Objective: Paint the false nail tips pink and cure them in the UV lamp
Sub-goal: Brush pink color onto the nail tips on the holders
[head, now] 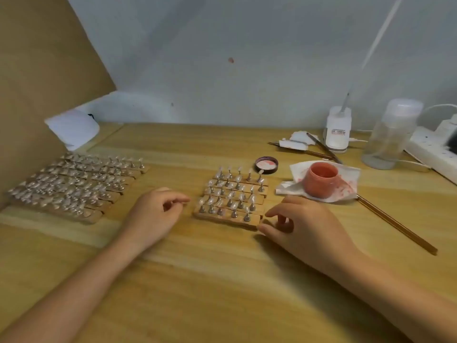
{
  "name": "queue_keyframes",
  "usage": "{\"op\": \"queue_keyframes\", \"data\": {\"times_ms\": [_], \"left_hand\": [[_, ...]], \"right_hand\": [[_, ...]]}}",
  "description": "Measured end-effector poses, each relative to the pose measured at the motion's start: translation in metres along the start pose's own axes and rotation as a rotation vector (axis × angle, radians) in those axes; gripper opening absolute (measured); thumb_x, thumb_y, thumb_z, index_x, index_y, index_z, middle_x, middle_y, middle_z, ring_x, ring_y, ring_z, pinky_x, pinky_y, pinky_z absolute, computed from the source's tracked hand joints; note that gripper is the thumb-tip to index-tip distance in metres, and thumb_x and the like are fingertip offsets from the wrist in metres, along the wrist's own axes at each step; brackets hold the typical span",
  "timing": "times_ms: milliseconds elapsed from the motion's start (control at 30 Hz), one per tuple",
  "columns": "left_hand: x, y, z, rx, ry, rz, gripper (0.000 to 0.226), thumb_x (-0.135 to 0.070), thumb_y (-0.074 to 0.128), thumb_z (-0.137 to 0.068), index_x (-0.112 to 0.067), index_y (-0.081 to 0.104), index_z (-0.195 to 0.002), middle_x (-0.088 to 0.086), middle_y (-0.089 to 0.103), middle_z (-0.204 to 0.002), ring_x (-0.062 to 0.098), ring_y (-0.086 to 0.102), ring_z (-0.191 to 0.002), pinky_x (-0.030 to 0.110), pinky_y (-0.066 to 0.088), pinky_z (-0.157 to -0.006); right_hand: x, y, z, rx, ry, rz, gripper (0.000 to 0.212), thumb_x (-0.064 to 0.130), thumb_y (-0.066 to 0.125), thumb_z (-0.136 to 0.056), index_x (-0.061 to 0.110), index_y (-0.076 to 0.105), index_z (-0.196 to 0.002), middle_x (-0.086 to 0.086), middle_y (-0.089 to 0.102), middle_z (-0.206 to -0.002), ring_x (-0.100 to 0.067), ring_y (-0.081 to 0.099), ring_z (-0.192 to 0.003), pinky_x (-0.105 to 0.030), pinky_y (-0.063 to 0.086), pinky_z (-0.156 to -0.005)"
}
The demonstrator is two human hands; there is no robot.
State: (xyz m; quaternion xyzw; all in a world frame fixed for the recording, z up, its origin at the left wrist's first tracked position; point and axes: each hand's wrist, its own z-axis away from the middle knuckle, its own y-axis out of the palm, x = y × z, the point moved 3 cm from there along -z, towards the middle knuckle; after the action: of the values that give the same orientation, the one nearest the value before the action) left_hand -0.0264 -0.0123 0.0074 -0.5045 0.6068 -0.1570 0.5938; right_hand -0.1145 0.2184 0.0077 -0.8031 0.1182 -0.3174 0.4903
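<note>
Nail tips on little metal stands are sitting in two groups on the wooden desk: going from the left, I am seeing a large batch of wooden strips crowded with tips near the brown board, and a smaller block of strips at the centre, between my hands. My left hand is resting on the desk just beside that block's left edge, fingers loosely curled and gripping nothing. My right hand is hovering at the block's near right corner, thumb and fingers half bent, seemingly touching the front strip but not clamping it. Further right, the open pot of pink gel is standing on a stained paper towel, its lid lying behind the block, and a long brush is lying on the desk. I am judging the tips as featherlight, thin and easily knocked off their stands, so I am planning to take hold of the stiff wooden strips by their ends, never the tips. I am finding the picture soft: whether any tips are already pink is hard to tell, the white device at far left is partly cut off by the board, and I am not making out a UV lamp with certainty.
</note>
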Motion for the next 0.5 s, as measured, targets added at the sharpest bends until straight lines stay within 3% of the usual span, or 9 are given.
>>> {"op": "queue_keyframes", "data": {"times_ms": [133,300,500], "left_hand": [[0.0,0.007,0.002,0.05,-0.006,-0.015,0.025,-0.008,0.054,-0.086,-0.019,0.071,-0.101,-0.017,0.059,-0.087,-0.002,0.054,-0.081,0.001,0.034,-0.064],[-0.005,0.007,0.006,0.073,0.021,0.028,0.026,-0.006,0.055,-0.085,-0.016,0.071,-0.103,-0.013,0.06,-0.082,-0.012,0.051,-0.072,0.002,0.034,-0.061],[-0.016,0.005,0.017,0.172,0.083,0.089,0.019,-0.003,0.066,-0.077,-0.02,0.074,-0.083,-0.012,0.06,-0.068,-0.001,0.051,-0.058,0.007,0.034,-0.053]], "right_hand": [[0.005,0.002,-0.002,-0.01,-0.022,0.021,0.033,0.048,0.063,-0.078,0.022,0.073,-0.095,0.008,0.063,-0.08,-0.006,0.048,-0.068,-0.019,0.041,-0.061],[0.005,0.004,-0.002,-0.019,-0.052,0.025,0.03,0.046,0.064,-0.079,0.021,0.074,-0.094,0.008,0.065,-0.08,-0.008,0.053,-0.069,-0.02,0.042,-0.061],[-0.005,-0.005,0.002,0.008,-0.017,0.039,0.036,0.054,0.056,-0.08,0.026,0.072,-0.093,0.014,0.06,-0.082,-0.001,0.048,-0.07,-0.015,0.044,-0.065]]}}
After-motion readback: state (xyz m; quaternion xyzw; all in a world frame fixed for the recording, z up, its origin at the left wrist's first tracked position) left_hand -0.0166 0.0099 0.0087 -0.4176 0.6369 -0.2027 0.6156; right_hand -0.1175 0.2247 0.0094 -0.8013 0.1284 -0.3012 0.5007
